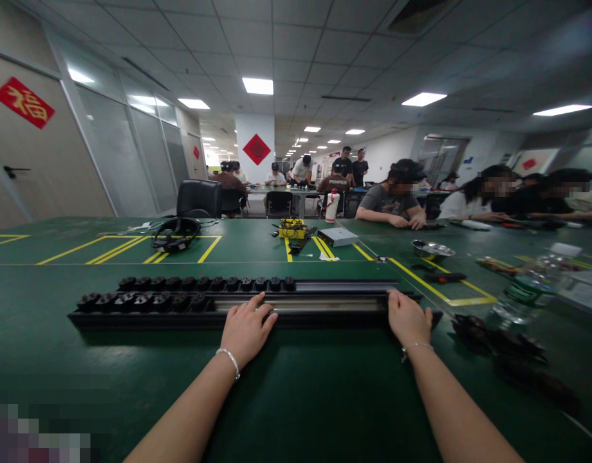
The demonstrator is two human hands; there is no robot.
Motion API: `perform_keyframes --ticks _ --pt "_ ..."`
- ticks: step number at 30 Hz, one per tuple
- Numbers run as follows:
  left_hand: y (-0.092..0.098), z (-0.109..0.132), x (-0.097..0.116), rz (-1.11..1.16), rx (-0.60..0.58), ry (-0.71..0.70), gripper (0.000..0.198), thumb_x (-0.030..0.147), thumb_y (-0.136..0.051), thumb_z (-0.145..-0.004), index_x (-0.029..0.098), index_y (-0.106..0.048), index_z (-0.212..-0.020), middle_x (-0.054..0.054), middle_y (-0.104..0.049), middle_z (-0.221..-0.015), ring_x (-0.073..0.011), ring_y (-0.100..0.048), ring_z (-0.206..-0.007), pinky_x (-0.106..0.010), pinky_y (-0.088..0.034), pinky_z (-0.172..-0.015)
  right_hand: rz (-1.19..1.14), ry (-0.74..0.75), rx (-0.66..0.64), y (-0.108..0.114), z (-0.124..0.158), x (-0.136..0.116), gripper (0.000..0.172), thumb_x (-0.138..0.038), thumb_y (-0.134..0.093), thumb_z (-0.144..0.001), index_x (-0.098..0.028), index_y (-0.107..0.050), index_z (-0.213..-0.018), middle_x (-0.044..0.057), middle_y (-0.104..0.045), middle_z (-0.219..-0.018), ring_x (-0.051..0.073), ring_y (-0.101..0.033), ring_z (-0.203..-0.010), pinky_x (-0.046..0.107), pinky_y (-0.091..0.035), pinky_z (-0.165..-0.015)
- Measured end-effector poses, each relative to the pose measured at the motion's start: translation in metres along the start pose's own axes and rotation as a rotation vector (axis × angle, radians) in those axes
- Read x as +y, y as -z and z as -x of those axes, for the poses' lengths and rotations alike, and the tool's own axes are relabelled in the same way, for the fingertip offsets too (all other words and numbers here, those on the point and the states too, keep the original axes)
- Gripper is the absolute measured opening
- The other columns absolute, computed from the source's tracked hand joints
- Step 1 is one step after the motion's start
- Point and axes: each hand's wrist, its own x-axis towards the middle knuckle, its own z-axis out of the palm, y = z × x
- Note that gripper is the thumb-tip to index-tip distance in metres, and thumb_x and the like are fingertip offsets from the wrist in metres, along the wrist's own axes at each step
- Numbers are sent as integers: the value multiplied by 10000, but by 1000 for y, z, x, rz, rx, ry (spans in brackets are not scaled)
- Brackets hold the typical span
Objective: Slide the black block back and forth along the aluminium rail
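Two long black track rails [325, 318] lie side by side across the table in front of me, each with a metallic channel. Rows of round black socket modules [144, 301] sit along the left part of both rails. My left hand [246, 326] rests on the near rail just right of its last module, with its fingers apart and flat. Near that rail's right end, my right hand [410, 318] grips the edge with bent fingers; the thumb side is partly turned away. A bracelet circles each wrist.
Black modules [499, 341] and a water bottle [527, 286] stand to my right. Farther back are a metal bowl [434, 249], a white box [337, 236], a yellow item with cables [292, 228] and a black headset [175, 233]. Several people sit beyond.
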Motion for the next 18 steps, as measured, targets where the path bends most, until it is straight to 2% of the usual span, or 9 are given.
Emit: perform_keyframes --ticks 11,18 --pt "2 0 0 7 -7 2 391 473 -248 -863 319 -581 -997 9 -435 -1324 -193 -522 -1015 -381 -339 -835 12 -7 -9 -2 -1 2 461 -365 -190 -862 -229 -548 -1119 83 -603 -1070 223 -512 -1015 515 -157 -1004" --pt "2 0 1 7 -11 6 383 473 -260 -859 324 -586 -993 14 -435 -1324 -193 -523 -1015 -376 -342 -835 49 33 12 -3 -2 3 466 -338 -188 -863 -206 -545 -1131 103 -627 -1019 226 -542 -964 488 -209 -983"
